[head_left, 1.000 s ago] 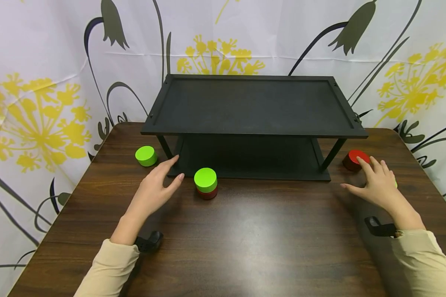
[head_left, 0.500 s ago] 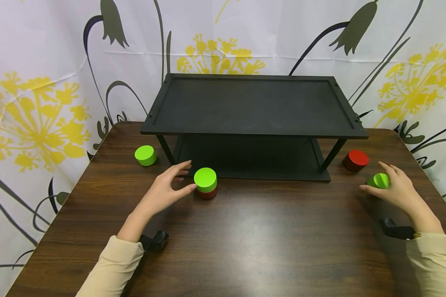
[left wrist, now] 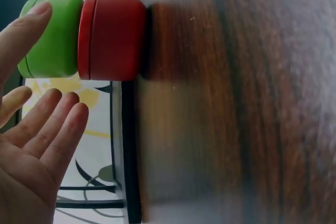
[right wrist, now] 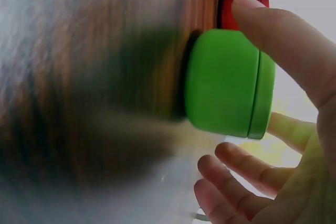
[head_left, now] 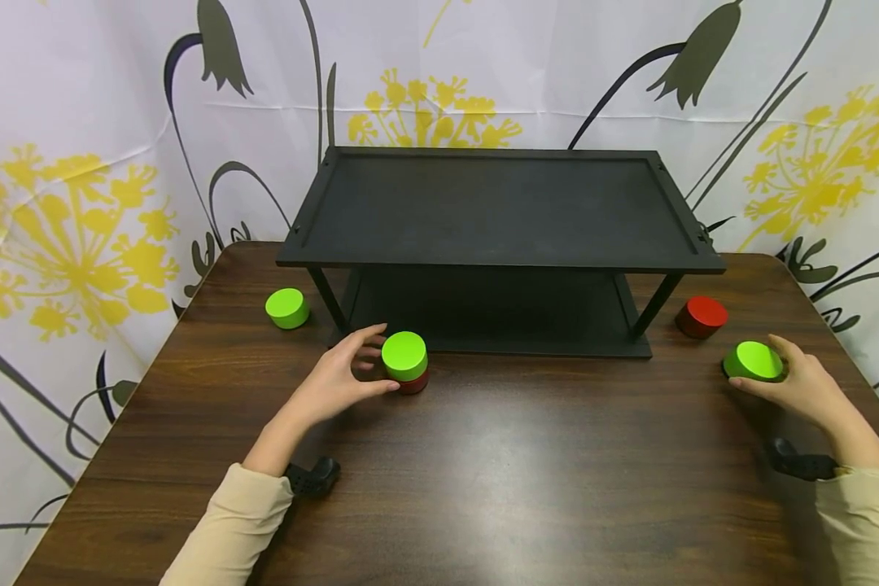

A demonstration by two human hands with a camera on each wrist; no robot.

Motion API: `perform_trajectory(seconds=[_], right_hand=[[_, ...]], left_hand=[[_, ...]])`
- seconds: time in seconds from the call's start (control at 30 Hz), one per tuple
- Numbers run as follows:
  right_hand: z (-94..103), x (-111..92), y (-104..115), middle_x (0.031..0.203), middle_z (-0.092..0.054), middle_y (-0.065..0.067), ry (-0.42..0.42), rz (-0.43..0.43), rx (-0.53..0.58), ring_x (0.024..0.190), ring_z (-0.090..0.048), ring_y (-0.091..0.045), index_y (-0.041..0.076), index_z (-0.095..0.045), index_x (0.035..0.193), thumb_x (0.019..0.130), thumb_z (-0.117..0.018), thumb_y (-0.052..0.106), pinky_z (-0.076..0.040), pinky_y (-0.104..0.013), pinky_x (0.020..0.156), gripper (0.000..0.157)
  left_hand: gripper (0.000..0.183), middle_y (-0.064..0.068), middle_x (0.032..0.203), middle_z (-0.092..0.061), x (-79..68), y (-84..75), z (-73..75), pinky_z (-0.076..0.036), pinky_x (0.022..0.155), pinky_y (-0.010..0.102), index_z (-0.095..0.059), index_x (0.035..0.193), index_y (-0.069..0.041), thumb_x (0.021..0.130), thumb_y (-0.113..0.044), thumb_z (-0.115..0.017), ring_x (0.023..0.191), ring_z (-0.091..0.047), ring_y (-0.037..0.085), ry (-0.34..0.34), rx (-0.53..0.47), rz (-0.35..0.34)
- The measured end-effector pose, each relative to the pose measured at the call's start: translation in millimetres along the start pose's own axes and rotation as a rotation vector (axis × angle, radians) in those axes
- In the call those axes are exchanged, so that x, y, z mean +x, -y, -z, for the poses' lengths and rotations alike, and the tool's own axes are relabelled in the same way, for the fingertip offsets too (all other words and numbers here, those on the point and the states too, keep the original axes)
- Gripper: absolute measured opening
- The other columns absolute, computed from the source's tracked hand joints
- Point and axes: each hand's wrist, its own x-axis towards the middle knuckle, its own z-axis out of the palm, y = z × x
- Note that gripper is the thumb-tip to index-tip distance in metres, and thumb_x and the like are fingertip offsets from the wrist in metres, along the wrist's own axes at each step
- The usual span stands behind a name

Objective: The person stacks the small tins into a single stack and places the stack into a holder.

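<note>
In the head view a small round green tin (head_left: 404, 355) stands on a red tin (head_left: 415, 382) in front of the shelf. My left hand (head_left: 339, 384) is at the stack's left side, thumb near the green tin and fingers spread. The left wrist view shows the thumb (left wrist: 23, 35) overlapping the green tin, the other fingers apart from it. On the right, my right hand (head_left: 809, 389) reaches around another green tin (head_left: 753, 360) on the table, thumb in front and fingers behind. A gap shows between that green tin (right wrist: 223, 82) and several fingers; contact is unclear.
A two-tier black shelf (head_left: 498, 212) stands at the back of the wooden table (head_left: 527, 472). Another green tin (head_left: 287, 308) sits left of it, and a red tin (head_left: 701, 317) to its right. A flowered curtain (head_left: 542, 73) hangs behind.
My left hand has moved right to the stacked tins. My right hand has moved from near the red tin, rightward and toward me, to the green tin. The tins look unmoved.
</note>
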Motion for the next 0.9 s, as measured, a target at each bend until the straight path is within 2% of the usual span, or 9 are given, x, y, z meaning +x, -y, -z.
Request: perform_trajectory(seconds=[0.07, 0.17, 0.23, 0.33, 0.4, 0.57, 0.67, 0.8, 0.9], right_hand=[[-0.3, 0, -4, 0.126, -0.036, -0.050, 0.009, 0.001, 0.008, 0.104, -0.043, -0.056, -0.024, -0.021, 0.137, 0.084, -0.071, 0.034, -0.039, -0.063, 0.081, 0.093], [0.1, 1, -8, 0.124, -0.041, -0.046, 0.023, 0.028, 0.037, 0.095, -0.055, -0.041, -0.024, -0.028, 0.133, 0.083, -0.073, 0.028, -0.048, -0.038, 0.076, 0.084], [0.5, 2, -10, 0.121, -0.044, -0.043, 0.035, 0.043, 0.080, 0.084, -0.060, -0.016, -0.023, -0.034, 0.130, 0.084, -0.073, 0.024, -0.045, -0.020, 0.067, 0.076], [0.8, 3, -12, 0.118, -0.046, -0.041, 0.052, 0.045, 0.132, 0.076, -0.046, 0.014, -0.022, -0.037, 0.127, 0.085, -0.071, 0.021, -0.036, -0.007, 0.057, 0.069], [0.5, 3, -12, 0.117, -0.047, -0.040, 0.046, 0.025, 0.136, 0.074, -0.039, 0.020, -0.021, -0.039, 0.127, 0.086, -0.070, 0.023, -0.037, -0.009, 0.057, 0.068], [-0.6, 0, -10, 0.122, -0.044, -0.040, 0.024, -0.043, 0.108, 0.083, -0.059, -0.017, -0.019, -0.036, 0.129, 0.088, -0.068, 0.030, -0.039, -0.020, 0.063, 0.072], [-1.5, -1, -9, 0.126, -0.039, -0.042, 0.028, -0.079, 0.111, 0.101, -0.050, -0.051, -0.019, -0.030, 0.133, 0.089, -0.065, 0.033, -0.043, -0.035, 0.068, 0.076], [-2.5, -2, -7, 0.130, -0.035, -0.043, 0.032, -0.112, 0.130, 0.109, -0.044, -0.056, -0.018, -0.025, 0.136, 0.091, -0.063, 0.035, -0.043, -0.056, 0.077, 0.079], [-3.0, -2, -3, 0.131, -0.035, -0.041, 0.023, -0.118, 0.152, 0.109, -0.044, -0.054, -0.016, -0.027, 0.137, 0.091, -0.063, 0.035, -0.044, -0.041, 0.075, 0.078]], left_hand=[[0.084, 0.020, 0.133, -0.052, 0.1, 0.1, -1.8, -0.055, 0.093, 0.042, -0.036, 0.144, -0.003, 0.075, -0.017, -0.082, 0.113, -0.061, 0.033, 0.006, -0.008, 0.000], [0.084, 0.021, 0.133, -0.051, 0.4, 0.3, -4.2, -0.055, 0.092, 0.041, -0.036, 0.144, -0.003, 0.075, -0.016, -0.082, 0.113, -0.061, 0.033, 0.014, -0.015, -0.007], [0.084, 0.021, 0.133, -0.050, 0.7, 0.3, -5.5, -0.056, 0.092, 0.041, -0.035, 0.144, -0.003, 0.075, -0.016, -0.082, 0.112, -0.061, 0.033, 0.016, -0.020, -0.010], [0.083, 0.021, 0.133, -0.050, 1.3, 0.6, -6.8, -0.056, 0.091, 0.040, -0.035, 0.143, -0.002, 0.076, -0.014, -0.081, 0.112, -0.061, 0.033, 0.019, -0.027, -0.012], [0.082, 0.021, 0.133, -0.050, 2.0, 0.9, -7.4, -0.056, 0.090, 0.039, -0.036, 0.143, -0.002, 0.076, -0.014, -0.081, 0.111, -0.062, 0.033, 0.021, -0.031, -0.013], [0.079, 0.020, 0.132, -0.051, 3.9, 2.3, -8.3, -0.056, 0.090, 0.039, -0.037, 0.142, -0.001, 0.077, -0.013, -0.080, 0.110, -0.062, 0.033, 0.022, -0.048, -0.015], [0.078, 0.020, 0.131, -0.052, 4.7, 3.0, -8.7, -0.056, 0.090, 0.040, -0.037, 0.141, -0.001, 0.077, -0.013, -0.080, 0.110, -0.062, 0.032, 0.023, -0.056, -0.012], [0.077, 0.019, 0.131, -0.052, 5.3, 3.0, -9.5, -0.056, 0.090, 0.039, -0.038, 0.141, -0.002, 0.077, -0.014, -0.080, 0.109, -0.062, 0.031, 0.024, -0.057, -0.003], [0.078, 0.018, 0.132, -0.052, 5.6, 2.5, -10.3, -0.056, 0.090, 0.039, -0.037, 0.142, -0.004, 0.077, -0.016, -0.080, 0.109, -0.062, 0.031, 0.023, -0.059, 0.001]])
